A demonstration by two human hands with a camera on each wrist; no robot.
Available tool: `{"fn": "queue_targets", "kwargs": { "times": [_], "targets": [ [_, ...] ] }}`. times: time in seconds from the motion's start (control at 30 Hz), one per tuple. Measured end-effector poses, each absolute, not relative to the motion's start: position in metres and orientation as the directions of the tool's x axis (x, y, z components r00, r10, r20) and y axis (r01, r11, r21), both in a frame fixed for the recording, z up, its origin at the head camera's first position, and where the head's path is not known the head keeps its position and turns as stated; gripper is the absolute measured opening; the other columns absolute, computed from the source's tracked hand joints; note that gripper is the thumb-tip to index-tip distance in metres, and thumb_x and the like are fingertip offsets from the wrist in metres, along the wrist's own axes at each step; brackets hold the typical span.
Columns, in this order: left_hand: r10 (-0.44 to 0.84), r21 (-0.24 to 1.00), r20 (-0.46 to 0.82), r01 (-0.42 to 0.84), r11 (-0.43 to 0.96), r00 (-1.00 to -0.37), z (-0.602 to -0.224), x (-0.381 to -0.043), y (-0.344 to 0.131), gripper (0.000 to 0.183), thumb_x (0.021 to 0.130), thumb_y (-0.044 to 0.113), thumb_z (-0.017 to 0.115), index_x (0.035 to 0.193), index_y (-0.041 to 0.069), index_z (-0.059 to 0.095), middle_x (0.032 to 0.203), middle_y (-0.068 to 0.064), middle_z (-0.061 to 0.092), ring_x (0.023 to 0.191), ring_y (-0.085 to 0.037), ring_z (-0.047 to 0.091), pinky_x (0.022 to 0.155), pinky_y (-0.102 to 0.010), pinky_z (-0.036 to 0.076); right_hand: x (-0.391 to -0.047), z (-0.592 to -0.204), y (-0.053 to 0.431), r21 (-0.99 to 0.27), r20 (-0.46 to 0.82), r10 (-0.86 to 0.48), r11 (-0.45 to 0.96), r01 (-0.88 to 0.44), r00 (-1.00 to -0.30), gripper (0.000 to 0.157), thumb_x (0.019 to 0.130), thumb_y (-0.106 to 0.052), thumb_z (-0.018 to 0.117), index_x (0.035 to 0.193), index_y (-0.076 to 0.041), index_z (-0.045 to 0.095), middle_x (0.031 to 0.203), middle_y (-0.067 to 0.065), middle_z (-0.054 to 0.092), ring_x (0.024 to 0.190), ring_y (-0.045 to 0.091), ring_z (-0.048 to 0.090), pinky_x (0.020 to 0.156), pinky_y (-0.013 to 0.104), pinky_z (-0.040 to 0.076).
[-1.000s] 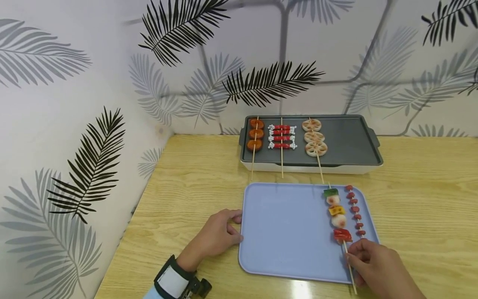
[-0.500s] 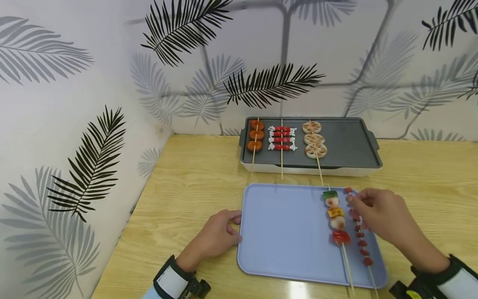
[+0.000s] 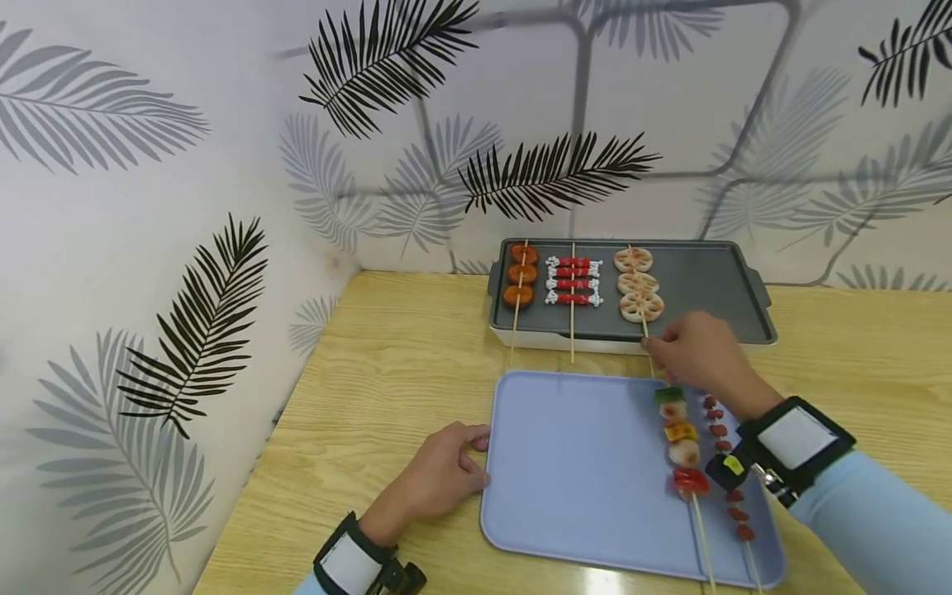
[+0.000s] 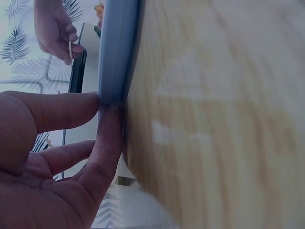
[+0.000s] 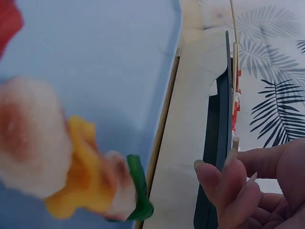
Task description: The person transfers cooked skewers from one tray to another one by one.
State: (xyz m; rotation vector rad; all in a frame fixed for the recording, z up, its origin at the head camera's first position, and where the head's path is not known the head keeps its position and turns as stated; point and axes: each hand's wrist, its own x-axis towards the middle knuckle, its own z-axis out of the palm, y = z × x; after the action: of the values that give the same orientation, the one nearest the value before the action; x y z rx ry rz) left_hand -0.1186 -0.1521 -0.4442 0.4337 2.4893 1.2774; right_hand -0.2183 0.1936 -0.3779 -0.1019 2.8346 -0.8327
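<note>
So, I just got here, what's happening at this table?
A person's left hand grips the left edge of the blue tray, while the right hand pinches the lotus-slice skewer by its stick. Its slices lie on the dark grill plate, beside the orange-brown skewer and red-and-white skewer. Two more skewers lie on the tray.

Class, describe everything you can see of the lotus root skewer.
The lotus root skewer has three round, pale slices with holes and reddish-brown marks, threaded on a thin, wooden-looking stick. The slices appear to rest on the dark griddle plate; the stick slants past its front edge, pinched by the right hand.
</note>
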Motion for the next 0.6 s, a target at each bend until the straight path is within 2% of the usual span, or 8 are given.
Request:
{"fn": "queue_targets", "kwargs": {
  "times": [0.07, 0.17, 0.4, 0.6],
  "targets": [
    [0.405, 0.818, -0.133, 0.131, 0.561, -0.905, -0.444, -0.119, -0.153, 0.059, 0.081, -0.005, 0.072, 0.135, -0.011, 0.05, 0.11, -0.012, 0.059, 0.08, -0.013, 0.065, 0.066, -0.023, 0.053, -0.223, -0.378, 0.191, -0.544, -0.19, -0.118, 0.839, 0.005, -0.975, 0.042, 0.097, -0.028, 0.057, 0.063, -0.007, 0.069, 0.055, 0.0, 0.055, 0.054, 0.018, 0.05, 0.052, 0.03, 0.035],
    [0.412, 0.813, -0.134, 0.138, 0.566, -0.901, -0.443, -0.119, -0.153, 0.059, 0.082, -0.004, 0.072, 0.135, -0.011, 0.05, 0.11, -0.013, 0.059, 0.08, -0.012, 0.065, 0.066, -0.023, 0.052, -0.228, -0.377, 0.188, -0.582, -0.221, -0.11, 0.812, 0.041, -0.969, 0.039, 0.096, -0.024, 0.057, 0.062, -0.006, 0.068, 0.055, 0.0, 0.055, 0.054, 0.018, 0.05, 0.054, 0.03, 0.037],
    [0.413, 0.81, -0.131, 0.142, 0.569, -0.901, -0.443, -0.12, -0.153, 0.059, 0.082, -0.003, 0.073, 0.136, -0.011, 0.049, 0.11, -0.013, 0.059, 0.079, -0.012, 0.064, 0.066, -0.023, 0.052, -0.233, -0.374, 0.182, -0.675, -0.277, -0.105, 0.729, 0.116, -0.955, 0.028, 0.096, -0.014, 0.058, 0.082, 0.005, 0.072, 0.064, 0.002, 0.064, 0.061, 0.016, 0.06, 0.06, 0.031, 0.054],
    [0.409, 0.808, -0.142, 0.133, 0.574, -0.902, -0.445, -0.121, -0.153, 0.059, 0.082, -0.003, 0.073, 0.136, -0.01, 0.05, 0.111, -0.011, 0.06, 0.079, -0.011, 0.063, 0.066, -0.023, 0.052, -0.23, -0.376, 0.181, -0.675, -0.287, -0.083, 0.724, 0.141, -0.954, 0.028, 0.097, -0.016, 0.055, 0.085, 0.004, 0.071, 0.066, 0.003, 0.064, 0.065, 0.019, 0.058, 0.06, 0.03, 0.047]
  ]
}}
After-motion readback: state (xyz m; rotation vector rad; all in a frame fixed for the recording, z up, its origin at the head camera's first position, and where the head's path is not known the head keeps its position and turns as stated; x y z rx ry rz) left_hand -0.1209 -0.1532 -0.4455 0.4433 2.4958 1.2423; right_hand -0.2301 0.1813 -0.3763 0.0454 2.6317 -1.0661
